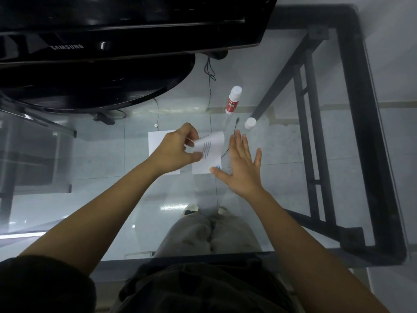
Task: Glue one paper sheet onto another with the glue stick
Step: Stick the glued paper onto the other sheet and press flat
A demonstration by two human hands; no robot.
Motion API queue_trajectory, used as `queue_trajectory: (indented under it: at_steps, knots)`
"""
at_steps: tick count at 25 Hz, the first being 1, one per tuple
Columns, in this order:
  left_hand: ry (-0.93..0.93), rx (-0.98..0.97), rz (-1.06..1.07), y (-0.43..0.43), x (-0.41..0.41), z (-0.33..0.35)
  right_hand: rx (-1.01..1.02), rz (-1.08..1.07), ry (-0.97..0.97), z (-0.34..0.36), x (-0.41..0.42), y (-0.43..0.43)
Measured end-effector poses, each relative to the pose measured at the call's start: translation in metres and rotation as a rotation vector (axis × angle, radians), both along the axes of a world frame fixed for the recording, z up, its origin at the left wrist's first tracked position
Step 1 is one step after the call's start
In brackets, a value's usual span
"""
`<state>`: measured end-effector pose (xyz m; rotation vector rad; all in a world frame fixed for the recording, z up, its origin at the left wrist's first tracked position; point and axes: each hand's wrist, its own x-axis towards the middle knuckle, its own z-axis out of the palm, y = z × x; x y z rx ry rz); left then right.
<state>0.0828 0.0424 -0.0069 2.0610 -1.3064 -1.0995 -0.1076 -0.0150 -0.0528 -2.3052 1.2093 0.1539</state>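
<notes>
A white paper sheet [211,152] with dark streaks on it is lifted and curled at its left edge, pinched by my left hand [178,147]. A second white sheet [156,141] lies flat on the glass table, partly hidden under my left hand. My right hand [240,166] is flat with fingers spread just right of the lifted sheet, its thumb touching the sheet's lower right corner. The red and white glue stick [233,100] lies uncapped farther back. Its white cap [250,123] stands apart, right of the sheets.
A black Samsung monitor [112,26] on a round black base [90,86] fills the back left. The glass table [282,199] has a black metal frame [361,132] along the right. Thin black cables [211,71] run behind the sheets. My legs show through the glass.
</notes>
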Motion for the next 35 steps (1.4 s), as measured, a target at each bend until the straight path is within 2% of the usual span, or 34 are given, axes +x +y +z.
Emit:
queue_trajectory:
  at_steps: [2, 4, 8, 10, 13, 15, 17, 21, 23, 26, 35]
  knots:
    - [0.283, -0.009, 0.242, 0.003, -0.002, 0.004, 0.006, -0.005, -0.020, 0.001, 0.000, 0.000]
    - [0.437, -0.035, 0.409, 0.005, -0.002, 0.006, 0.009, -0.015, -0.034, 0.003, 0.000, 0.000]
    - [0.417, -0.067, 0.448, 0.002, -0.002, 0.007, 0.019, -0.073, -0.102, 0.011, 0.003, 0.001]
    - [0.419, -0.080, 0.463, 0.003, 0.000, 0.005, 0.042, -0.128, -0.207, 0.018, 0.006, 0.006]
    - [0.411, -0.099, 0.482, 0.003, 0.002, 0.005, 0.308, -0.375, -0.488, 0.030, 0.009, 0.015]
    - [0.400, -0.112, 0.468, 0.004, 0.002, 0.005, 0.438, -0.552, -0.583, 0.039, 0.013, 0.016]
    - [0.257, -0.166, 0.362, 0.012, 0.005, 0.006, 0.442, -0.657, -0.631, 0.045, 0.014, 0.012]
    - [-0.364, -0.318, -0.066, 0.053, 0.043, 0.000, 0.355, -0.677, -0.742, 0.061, 0.005, 0.003]
    - [-0.506, -0.285, -0.172, 0.072, 0.059, -0.004, 0.294, -0.658, -0.767, 0.067, -0.002, 0.000]
    - [-0.551, -0.252, -0.233, 0.079, 0.054, -0.011, 0.202, -0.640, -0.767, 0.072, -0.009, 0.000]
    - [-0.459, -0.330, -0.314, 0.040, -0.005, -0.020, -0.032, -0.494, -0.731, 0.082, -0.026, 0.009]
